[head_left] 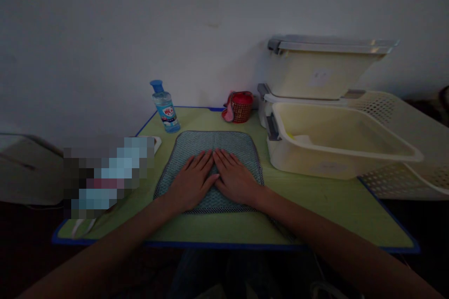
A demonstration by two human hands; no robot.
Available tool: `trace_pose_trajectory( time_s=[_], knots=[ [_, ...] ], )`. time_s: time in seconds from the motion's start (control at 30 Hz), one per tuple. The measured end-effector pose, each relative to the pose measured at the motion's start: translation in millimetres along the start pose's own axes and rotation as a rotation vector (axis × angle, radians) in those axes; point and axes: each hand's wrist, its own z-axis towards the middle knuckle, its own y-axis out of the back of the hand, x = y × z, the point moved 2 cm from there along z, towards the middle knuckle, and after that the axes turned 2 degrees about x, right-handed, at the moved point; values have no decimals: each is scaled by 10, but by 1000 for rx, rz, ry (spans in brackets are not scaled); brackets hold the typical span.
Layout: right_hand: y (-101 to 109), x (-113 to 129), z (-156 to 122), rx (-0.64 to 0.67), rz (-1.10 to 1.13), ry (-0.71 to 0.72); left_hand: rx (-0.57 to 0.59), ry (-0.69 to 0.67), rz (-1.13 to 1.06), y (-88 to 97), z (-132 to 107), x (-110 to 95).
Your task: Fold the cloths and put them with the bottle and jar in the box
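As the left hand (191, 186) and right hand (238, 181) lie flat, palms down and fingers extended, a blue-gray mesh cloth (218, 200) spreads beneath them mid-surface. Both forearms cross the blue front edge (224, 245), with a strip of green surface (336, 212) between it and the cloth, widening rightward. A cream tub (312, 162) bounds the right; a blue-capped bottle (166, 111) stands behind, left.

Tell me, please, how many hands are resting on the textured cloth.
2: the left hand and the right hand, side by side, palms down on the textured cloth.
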Motion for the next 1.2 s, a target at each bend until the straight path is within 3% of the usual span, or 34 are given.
trace_pose_trajectory(
  time_s=[0.43,0.67,0.87,1.03,1.2],
  knots=[
    [132,-163,-188,55,3,-13,-26,69,42,1,-365,310],
    [191,-221,-327,100,-26,-29,-49,90,65,-21,-502,374],
    [282,-267,-320,191,19,3,-17,109,67,45,-470,344],
    [402,-20,-223,129,74,34,-40,73,36,166,-334,182],
    [228,135,-329,158,81,144,-11,14,22,66,-270,93]
  ],
)
